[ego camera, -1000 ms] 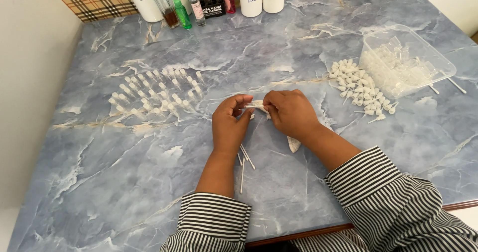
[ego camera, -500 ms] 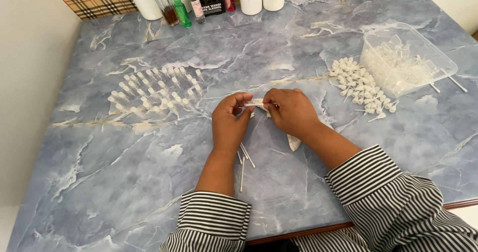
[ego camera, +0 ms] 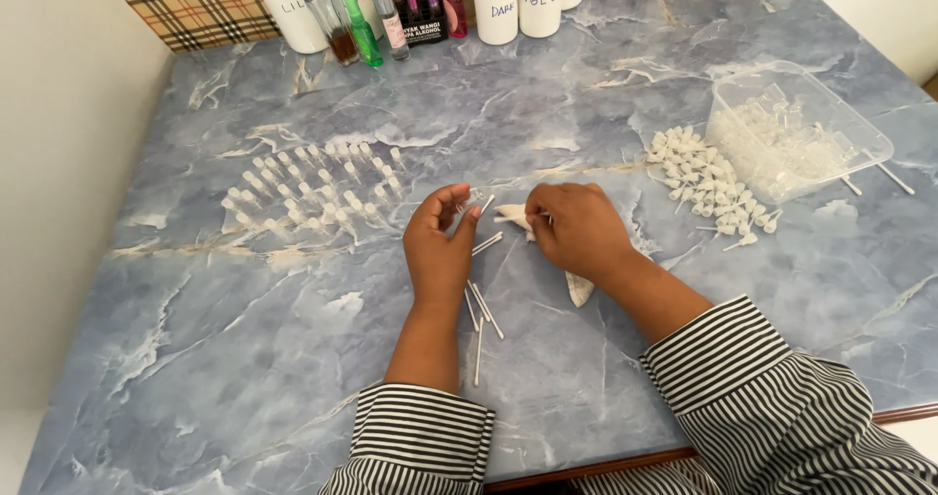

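Seated at a blue marble-patterned table, a person in a striped shirt works over small perfume-sprayer parts. Their left hand pinches a small clear vial between thumb and fingertips, lifted just off the tabletop with its mouth turned toward the other hand, apparently so a part can be fed in. Their right hand is closed narrowly around something pale; what the fingers grip is mostly hidden, though a crumpled white tissue pokes out at the fingertips and again below the wrist. The two hands sit near each other at the table's centre, not quite touching.

Several thin white dip tubes lie loose just beside the left wrist, within easy reach. To the left, finished clear vials stand upright in neat rows, seemingly kept apart from unprocessed stock. To the right, a heap of white spray tops rests against a clear plastic tub holding more clear pieces, with a few stray tubes beside it. Tall white bottles and small coloured fragrance bottles line the far edge, well apart from the work.
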